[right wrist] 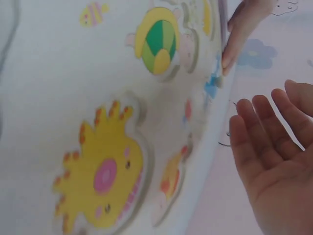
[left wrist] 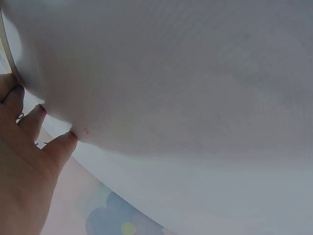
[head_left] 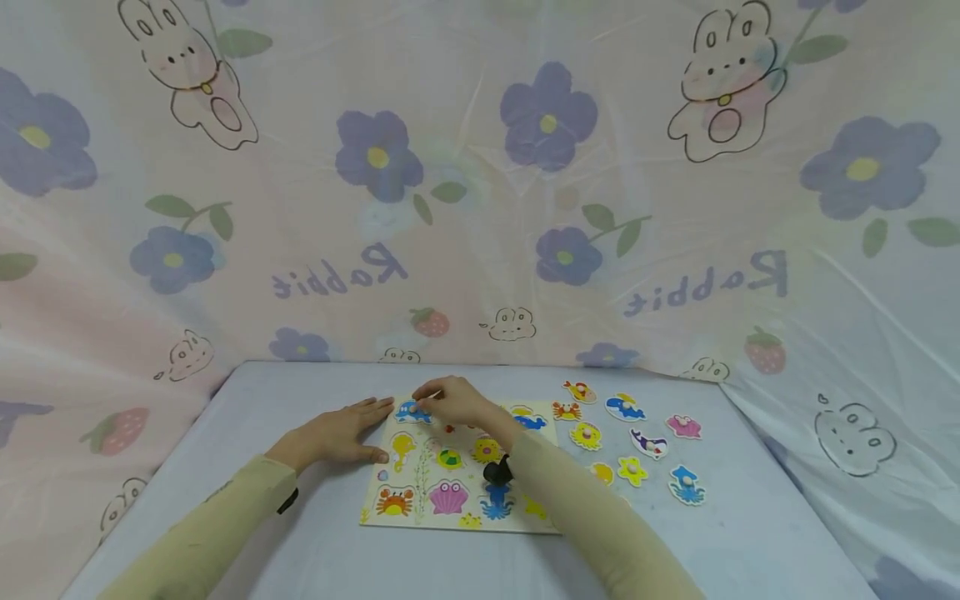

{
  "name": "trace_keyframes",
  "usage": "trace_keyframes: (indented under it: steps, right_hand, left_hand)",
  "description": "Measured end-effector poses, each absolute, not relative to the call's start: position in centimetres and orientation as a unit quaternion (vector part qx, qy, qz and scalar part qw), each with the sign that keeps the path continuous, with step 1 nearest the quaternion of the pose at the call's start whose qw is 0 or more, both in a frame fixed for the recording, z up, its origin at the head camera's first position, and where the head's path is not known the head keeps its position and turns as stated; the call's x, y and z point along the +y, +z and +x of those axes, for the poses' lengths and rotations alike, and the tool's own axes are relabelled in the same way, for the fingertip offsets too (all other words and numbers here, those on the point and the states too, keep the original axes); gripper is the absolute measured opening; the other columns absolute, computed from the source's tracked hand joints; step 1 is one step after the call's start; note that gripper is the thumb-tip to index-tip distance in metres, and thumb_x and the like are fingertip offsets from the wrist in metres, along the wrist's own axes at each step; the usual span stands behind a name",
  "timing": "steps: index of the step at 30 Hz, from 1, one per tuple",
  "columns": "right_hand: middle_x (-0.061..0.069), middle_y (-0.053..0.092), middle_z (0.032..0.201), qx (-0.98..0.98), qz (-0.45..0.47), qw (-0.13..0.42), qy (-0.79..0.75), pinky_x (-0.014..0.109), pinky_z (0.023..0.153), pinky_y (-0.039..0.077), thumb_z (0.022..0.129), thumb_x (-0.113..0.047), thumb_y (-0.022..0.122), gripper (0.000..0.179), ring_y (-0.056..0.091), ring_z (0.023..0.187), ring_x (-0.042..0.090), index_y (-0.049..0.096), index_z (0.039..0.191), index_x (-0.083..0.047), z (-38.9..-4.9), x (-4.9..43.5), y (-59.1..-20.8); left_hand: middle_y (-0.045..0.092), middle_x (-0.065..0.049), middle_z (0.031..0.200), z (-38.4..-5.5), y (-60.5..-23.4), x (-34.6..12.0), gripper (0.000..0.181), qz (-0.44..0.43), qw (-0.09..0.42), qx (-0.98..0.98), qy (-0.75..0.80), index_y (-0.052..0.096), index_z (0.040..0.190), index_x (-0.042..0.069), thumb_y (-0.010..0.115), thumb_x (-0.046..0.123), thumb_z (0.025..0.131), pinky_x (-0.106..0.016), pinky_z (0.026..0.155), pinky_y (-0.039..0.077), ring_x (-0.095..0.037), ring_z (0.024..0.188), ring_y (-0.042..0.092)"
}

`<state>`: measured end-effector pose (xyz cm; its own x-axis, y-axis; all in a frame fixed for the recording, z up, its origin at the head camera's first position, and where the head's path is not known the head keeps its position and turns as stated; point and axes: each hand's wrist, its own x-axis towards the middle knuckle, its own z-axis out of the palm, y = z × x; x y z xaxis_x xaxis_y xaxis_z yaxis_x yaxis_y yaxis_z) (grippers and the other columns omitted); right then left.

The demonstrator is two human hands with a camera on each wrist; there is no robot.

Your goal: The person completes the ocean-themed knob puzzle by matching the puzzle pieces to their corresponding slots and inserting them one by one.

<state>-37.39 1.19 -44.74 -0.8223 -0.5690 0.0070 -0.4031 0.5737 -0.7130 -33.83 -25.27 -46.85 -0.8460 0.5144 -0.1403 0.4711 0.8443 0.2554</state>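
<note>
A sea-animal puzzle board (head_left: 422,521) lies on the table. My left hand (head_left: 341,435) rests at its left side, fingers and thumb stretched toward the edge; the left wrist view shows this hand (left wrist: 29,152) with spread fingers at the tabletop. Over the board's far left corner, my right hand (head_left: 461,404) hovers with its fingertips close to a blue sea-animal shape (head_left: 411,412). In the right wrist view, my right hand (right wrist: 279,152) shows its palm and loosely straight fingers, with nothing in them. My left hand's finger (right wrist: 234,49) appears at the board's edge beyond.
Right of the board lie several loose knobbed pieces, among them a blue whale (head_left: 626,407), a pink shell (head_left: 684,427), a yellow star (head_left: 632,472) and a blue squid (head_left: 686,486). A patterned curtain (head_left: 480,208) hangs behind the table (head_left: 300,550).
</note>
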Motion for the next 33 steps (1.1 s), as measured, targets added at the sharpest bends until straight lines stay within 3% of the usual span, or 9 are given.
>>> trace_keyframes:
  steps: [8, 20, 24, 33]
  right_hand:
    - [0.005, 0.072, 0.126, 0.867, -0.273, 0.039, -0.415, 0.036, 0.094, 0.059, 0.107, -0.024, 0.061, 0.028, 0.068, 0.114, 0.022, 0.073, 0.127, -0.009, -37.2, 4.7, -42.7]
    - [0.012, 0.072, 0.126, 0.887, -0.197, -0.056, -0.415, 0.051, 0.1, 0.057, 0.106, -0.021, 0.062, 0.027, 0.067, 0.118, 0.033, 0.072, 0.126, -0.005, -38.3, 15.9, -42.5]
    - [0.015, 0.072, 0.124, 0.902, -0.165, -0.054, -0.396, 0.05, 0.095, 0.058, 0.106, -0.021, 0.062, 0.028, 0.066, 0.116, 0.035, 0.072, 0.126, -0.003, -38.4, 19.5, -43.1]
    - [0.02, 0.071, 0.114, 0.915, -0.119, -0.007, -0.385, 0.034, 0.075, 0.063, 0.105, -0.011, 0.06, 0.029, 0.068, 0.094, 0.029, 0.067, 0.128, 0.006, -39.6, 24.6, -45.3]
  left_hand:
    - [0.031, -0.01, 0.17, -33.7, -46.7, -25.4, 0.103, 0.256, 0.098, 0.955, 0.11, 0.035, 0.162, 0.008, 0.069, 0.069, 0.087, -0.07, 0.117, 0.032, -0.043, 0.155, 0.026]
    - [0.032, -0.009, 0.169, -33.7, -46.9, -25.5, 0.104, 0.267, 0.087, 0.955, 0.098, 0.036, 0.162, 0.007, 0.067, 0.073, 0.087, -0.066, 0.12, 0.031, -0.042, 0.154, 0.028]
    - [0.033, -0.009, 0.169, -33.8, -47.1, -25.5, 0.105, 0.274, 0.082, 0.954, 0.093, 0.036, 0.162, 0.007, 0.065, 0.075, 0.086, -0.065, 0.12, 0.031, -0.042, 0.154, 0.029]
    - [0.033, -0.009, 0.169, -33.8, -47.2, -25.5, 0.106, 0.283, 0.076, 0.952, 0.088, 0.035, 0.162, 0.007, 0.064, 0.075, 0.087, -0.065, 0.119, 0.033, -0.043, 0.153, 0.03]
